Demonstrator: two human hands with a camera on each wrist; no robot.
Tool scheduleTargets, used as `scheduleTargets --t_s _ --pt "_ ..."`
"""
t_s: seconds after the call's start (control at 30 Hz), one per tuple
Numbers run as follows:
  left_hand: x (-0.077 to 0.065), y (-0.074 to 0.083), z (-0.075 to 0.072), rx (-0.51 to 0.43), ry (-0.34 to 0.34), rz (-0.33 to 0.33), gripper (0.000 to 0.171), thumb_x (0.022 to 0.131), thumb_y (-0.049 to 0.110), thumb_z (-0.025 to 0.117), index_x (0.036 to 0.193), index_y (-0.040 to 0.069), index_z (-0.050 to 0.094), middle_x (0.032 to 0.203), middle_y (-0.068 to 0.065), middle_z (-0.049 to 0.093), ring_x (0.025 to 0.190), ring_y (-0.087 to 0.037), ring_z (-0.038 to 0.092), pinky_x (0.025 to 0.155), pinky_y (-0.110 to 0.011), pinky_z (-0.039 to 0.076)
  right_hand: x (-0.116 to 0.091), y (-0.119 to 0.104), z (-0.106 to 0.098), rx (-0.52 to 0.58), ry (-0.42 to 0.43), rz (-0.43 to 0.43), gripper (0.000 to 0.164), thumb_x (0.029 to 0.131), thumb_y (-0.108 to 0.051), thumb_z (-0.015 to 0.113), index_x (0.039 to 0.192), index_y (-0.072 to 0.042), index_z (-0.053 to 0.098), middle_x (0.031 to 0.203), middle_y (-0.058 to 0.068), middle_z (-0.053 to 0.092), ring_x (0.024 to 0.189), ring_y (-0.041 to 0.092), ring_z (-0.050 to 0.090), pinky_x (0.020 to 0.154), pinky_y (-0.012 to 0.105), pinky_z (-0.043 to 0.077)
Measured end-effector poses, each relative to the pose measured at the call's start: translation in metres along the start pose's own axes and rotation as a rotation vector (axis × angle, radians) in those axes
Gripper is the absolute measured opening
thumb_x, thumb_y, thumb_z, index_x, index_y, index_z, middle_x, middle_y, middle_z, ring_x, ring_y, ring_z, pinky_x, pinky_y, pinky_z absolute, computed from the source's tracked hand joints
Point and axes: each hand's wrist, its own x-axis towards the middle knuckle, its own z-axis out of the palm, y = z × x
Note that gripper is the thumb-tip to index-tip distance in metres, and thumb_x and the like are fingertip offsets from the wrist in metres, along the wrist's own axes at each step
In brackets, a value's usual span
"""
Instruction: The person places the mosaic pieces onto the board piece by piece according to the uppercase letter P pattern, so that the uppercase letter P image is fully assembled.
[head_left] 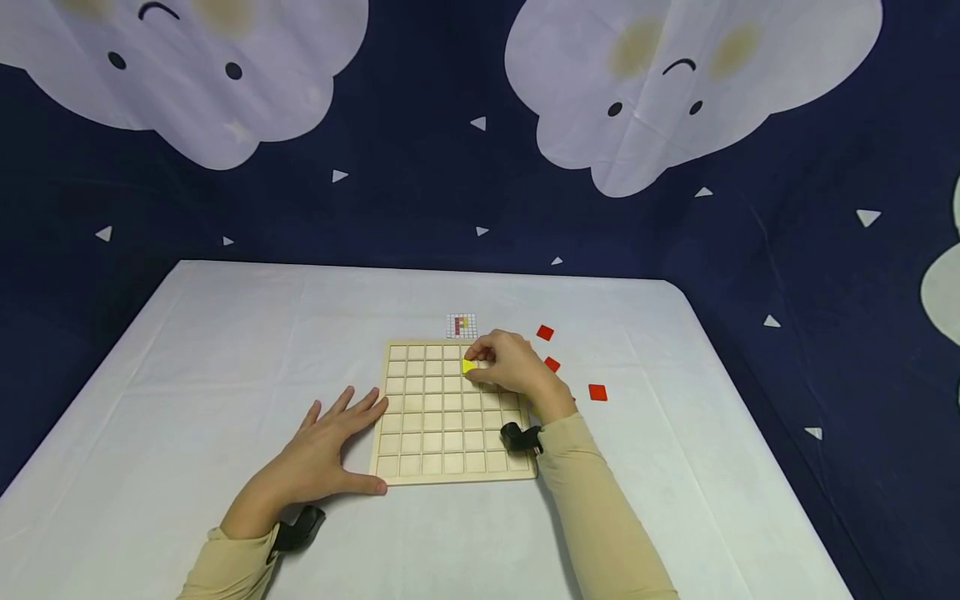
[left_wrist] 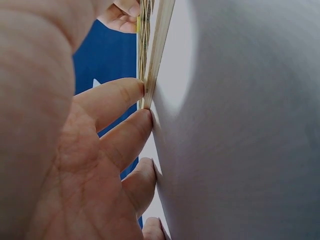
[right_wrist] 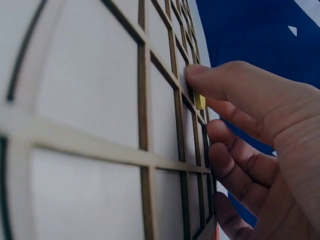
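A square wooden board (head_left: 432, 421) with a raised grid lies on the table. My right hand (head_left: 516, 365) pinches a small yellow square tile (head_left: 468, 366) between thumb and fingers, over a cell in the upper part of the grid. In the right wrist view the yellow tile (right_wrist: 201, 102) shows between thumb and fingers, close to the grid's ridges. Along the board's left side, my left hand (head_left: 318, 454) lies with spread, extended fingers; the thumb is at the near left corner. The left wrist view shows two fingertips touching the board's edge (left_wrist: 159, 42).
A small printed card (head_left: 461, 326) with a coloured grid pattern lies behind the board. To the right are several red tiles (head_left: 597, 392), some partly hidden by the right wrist. The white table (head_left: 225, 350) ends at a dark blue cloud-print backdrop (head_left: 420, 200).
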Motion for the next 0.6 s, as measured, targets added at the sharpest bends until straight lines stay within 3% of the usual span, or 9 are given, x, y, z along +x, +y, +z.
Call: scheduleTargets --t_s 0.37,0.6 --pt "-0.0003 0.0017 -0.0017 -0.003 -0.001 -0.001 0.12 0.066 0.062 0.096 0.164 0.014 0.047 0.174 -0.013 0.037 0.164 -0.052 0.019 0.124 -0.083 0.006 -0.0024 0.0007 0.0004 0.045 -0.017 -0.004 0.02 0.09 -0.017 0.086 0.107 -0.015 0.076 0.1 0.0 0.069 0.094 0.015 0.059 0.088 0.03 0.051" --pt "-0.0004 0.0029 -0.0021 0.003 0.0 -0.001 0.12 0.065 0.062 0.096 0.164 0.013 0.047 0.174 -0.013 0.037 0.164 -0.052 0.02 0.124 -0.083 0.007 -0.0031 0.0005 0.0004 0.036 -0.016 0.006 0.02 0.091 -0.019 0.087 0.108 -0.016 0.077 0.102 -0.001 0.069 0.096 0.015 0.059 0.101 0.042 0.047"
